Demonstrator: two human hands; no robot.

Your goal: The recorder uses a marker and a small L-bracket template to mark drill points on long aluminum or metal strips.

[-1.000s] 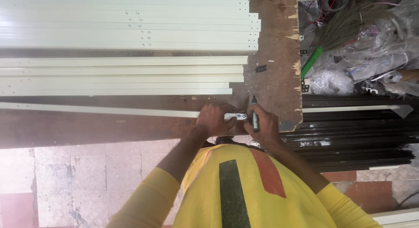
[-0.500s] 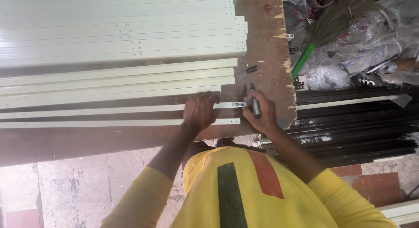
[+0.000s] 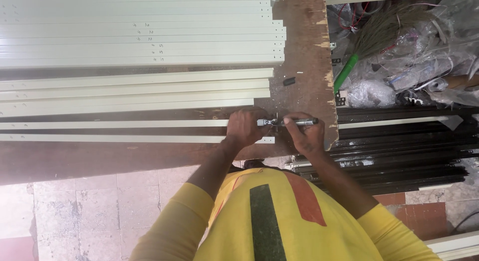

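The left hand [image 3: 247, 127] is pressing flat on the cream strip [image 3: 115, 124], stiff, light and likely slippery; the right hand [image 3: 305, 133] is pinching a screwdriver [image 3: 294, 122] at its end on the counter [image 3: 304, 86].

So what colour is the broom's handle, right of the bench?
Bright green handle, clearest in the head view.

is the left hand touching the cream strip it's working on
Touching: the head view shows the left hand pressed flat on the end of the cream strip.
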